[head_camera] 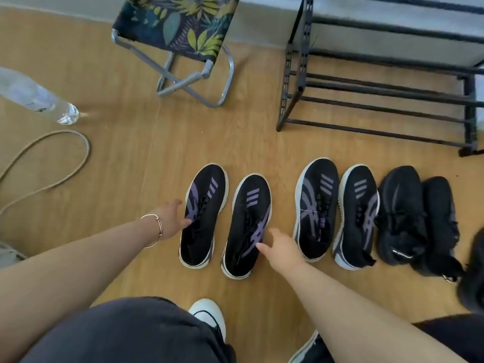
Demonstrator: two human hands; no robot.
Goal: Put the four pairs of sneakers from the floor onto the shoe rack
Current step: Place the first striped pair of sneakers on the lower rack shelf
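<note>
Hands reach the leftmost pair: left hand [171, 218] and right hand [277, 247], fingers spread, touch 2 purple-striped sneakers [203, 216] on the floor, short of the empty shoe rack [379, 100]. Loose one-handed grips could let either sneaker slip.

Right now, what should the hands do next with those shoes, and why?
Probably close each hand on its shoe: the left hand touches the leftmost black sneaker with purple stripes, the right hand touches its partner, neither is gripped yet, and the black metal shoe rack stands empty.
</note>
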